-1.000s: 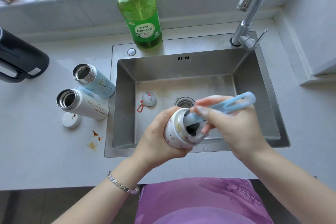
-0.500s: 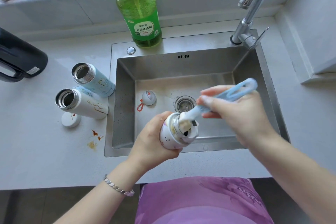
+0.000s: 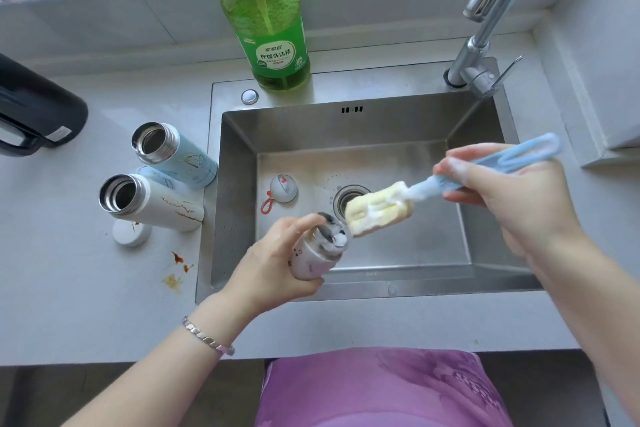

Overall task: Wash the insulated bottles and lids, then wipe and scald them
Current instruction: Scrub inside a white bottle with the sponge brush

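Counter [image 3: 86, 305]: blue bottle [image 3: 176, 156] and white bottle [image 3: 149, 204] sit uncapped, white lid [image 3: 131, 231] beside them.
Sink [image 3: 346, 128]: grey lid [image 3: 283, 188] on its floor.
Left hand [image 3: 273, 267]: grips soapy bottle [image 3: 313, 258] above sink's near edge.
Right hand [image 3: 512, 204]: holds brush [image 3: 433, 187], foamy sponge just outside that bottle's mouth.
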`<state>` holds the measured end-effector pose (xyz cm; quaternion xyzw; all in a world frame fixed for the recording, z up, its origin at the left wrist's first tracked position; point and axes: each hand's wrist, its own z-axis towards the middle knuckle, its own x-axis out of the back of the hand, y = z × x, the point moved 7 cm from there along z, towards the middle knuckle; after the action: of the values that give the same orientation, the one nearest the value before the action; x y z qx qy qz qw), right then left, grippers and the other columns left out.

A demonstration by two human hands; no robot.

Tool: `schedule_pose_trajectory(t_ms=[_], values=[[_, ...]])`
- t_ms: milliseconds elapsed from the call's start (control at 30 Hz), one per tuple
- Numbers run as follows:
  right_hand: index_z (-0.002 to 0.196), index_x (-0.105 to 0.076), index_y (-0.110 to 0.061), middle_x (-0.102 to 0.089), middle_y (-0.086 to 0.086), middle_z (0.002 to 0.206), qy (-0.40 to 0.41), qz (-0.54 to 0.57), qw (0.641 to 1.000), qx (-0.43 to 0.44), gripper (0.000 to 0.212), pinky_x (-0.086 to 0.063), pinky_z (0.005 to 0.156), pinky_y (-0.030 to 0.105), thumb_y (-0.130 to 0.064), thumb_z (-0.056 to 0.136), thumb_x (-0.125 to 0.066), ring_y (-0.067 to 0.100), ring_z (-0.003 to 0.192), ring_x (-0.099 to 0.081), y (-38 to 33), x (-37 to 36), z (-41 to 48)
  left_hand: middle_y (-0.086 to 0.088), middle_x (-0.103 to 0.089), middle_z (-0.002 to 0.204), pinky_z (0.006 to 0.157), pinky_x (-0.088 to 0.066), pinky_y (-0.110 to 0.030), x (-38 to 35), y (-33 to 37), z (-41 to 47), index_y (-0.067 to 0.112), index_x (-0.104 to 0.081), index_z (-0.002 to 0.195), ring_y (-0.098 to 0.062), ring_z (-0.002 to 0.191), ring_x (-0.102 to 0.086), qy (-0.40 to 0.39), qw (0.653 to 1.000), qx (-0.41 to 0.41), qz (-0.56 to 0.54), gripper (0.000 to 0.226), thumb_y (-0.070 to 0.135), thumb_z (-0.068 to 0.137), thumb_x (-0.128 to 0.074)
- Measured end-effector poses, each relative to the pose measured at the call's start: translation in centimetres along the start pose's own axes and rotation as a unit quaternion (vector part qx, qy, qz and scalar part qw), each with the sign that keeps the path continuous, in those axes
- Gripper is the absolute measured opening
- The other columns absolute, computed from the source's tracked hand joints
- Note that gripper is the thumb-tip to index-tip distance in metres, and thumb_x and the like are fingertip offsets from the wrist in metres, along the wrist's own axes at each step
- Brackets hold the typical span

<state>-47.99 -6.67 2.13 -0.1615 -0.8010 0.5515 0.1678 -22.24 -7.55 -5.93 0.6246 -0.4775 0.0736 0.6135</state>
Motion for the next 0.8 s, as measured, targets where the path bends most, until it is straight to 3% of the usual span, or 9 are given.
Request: schedule_pose_trajectory(t_ms=[133, 267, 367, 467, 533, 700, 800], values=[[0.072, -0.067, -0.01, -0.067, 0.009, 0.074, 0.019, -0.031, 0.998, -0.055, 0.013, -0.053, 0.054, 0.015, 0.002, 0.078, -0.069, 0.009, 0.062, -0.067, 3.3, 0.2, 1.3, 0.013, -0.049, 0.1, 0.078, -0.037, -0.007, -0.7, -3.9, 1.6, 0.039, -0.043, 0.095, -0.01, 0.091, -0.051, -0.015, 0.997, 0.073, -0.021, 0.055, 0.046, 0.048, -0.07], [0.069, -0.067, -0.008, -0.066, 0.002, 0.068, 0.015, -0.026, 0.996, -0.089, 0.016, -0.053, 0.052, 0.015, 0.005, 0.077, -0.068, 0.007, 0.058, -0.066, 6.0, -1.6, 2.5, 0.007, -0.05, 0.075, 0.06, -0.035, -0.012, -1.1, -6.4, 3.2, 0.031, -0.039, 0.071, -0.004, 0.066, -0.045, 0.005, 0.991, 0.125, -0.052, 0.047, 0.02, 0.058, -0.083], [0.07, -0.067, -0.007, -0.066, 0.002, 0.07, 0.019, -0.026, 0.995, -0.098, 0.013, -0.052, 0.052, 0.015, 0.004, 0.077, -0.068, 0.005, 0.057, -0.065, 6.9, -2.8, 4.1, 0.009, -0.045, 0.066, 0.058, -0.035, -0.011, -1.3, -8.3, 4.4, 0.022, -0.034, 0.058, -0.002, 0.063, -0.045, 0.034, 0.987, 0.145, -0.062, 0.049, 0.012, 0.06, -0.082], [0.073, -0.067, -0.006, -0.066, 0.005, 0.071, 0.014, -0.039, 0.993, -0.108, 0.011, -0.052, 0.052, 0.013, 0.004, 0.078, -0.067, 0.004, 0.057, -0.065, 7.9, -4.0, 5.7, 0.0, -0.057, 0.092, 0.071, -0.036, -0.006, -2.2, -11.0, 5.1, 0.015, -0.041, 0.059, -0.014, 0.084, -0.053, 0.029, 0.988, 0.144, -0.04, 0.041, 0.013, 0.063, -0.082], [0.074, -0.067, -0.004, -0.066, 0.007, 0.073, 0.019, -0.048, 0.992, -0.117, 0.01, -0.052, 0.052, 0.013, 0.004, 0.078, -0.066, 0.004, 0.056, -0.065, 8.7, -4.7, 6.7, -0.001, -0.054, 0.107, 0.075, -0.033, -0.002, -2.7, -13.0, 5.5, 0.012, -0.043, 0.059, -0.015, 0.092, -0.053, 0.027, 0.99, 0.136, -0.014, 0.04, 0.012, 0.066, -0.082], [0.084, -0.066, 0.004, -0.065, 0.009, 0.079, 0.056, -0.051, 0.984, -0.161, 0.006, -0.049, 0.049, 0.009, -0.001, 0.083, -0.062, 0.002, 0.052, -0.064, 11.7, -6.0, 8.2, -0.007, -0.047, 0.131, 0.082, -0.043, -0.026, -3.9, -17.7, 6.9, 0.001, -0.058, 0.061, -0.024, 0.111, -0.051, 0.011, 0.982, 0.182, 0.055, 0.029, 0.018, 0.074, -0.077], [0.087, -0.065, -0.001, -0.063, -0.001, 0.086, 0.055, -0.049, 0.98, -0.185, 0.012, -0.042, 0.047, 0.003, -0.006, 0.09, -0.054, 0.001, 0.05, -0.064, 12.5, -7.1, 8.3, -0.007, -0.035, 0.143, 0.077, -0.043, -0.029, -4.5, -19.2, 7.7, -0.002, -0.063, 0.075, -0.028, 0.121, -0.042, 0.0, 0.972, 0.215, 0.098, 0.023, 0.019, 0.083, -0.069]])
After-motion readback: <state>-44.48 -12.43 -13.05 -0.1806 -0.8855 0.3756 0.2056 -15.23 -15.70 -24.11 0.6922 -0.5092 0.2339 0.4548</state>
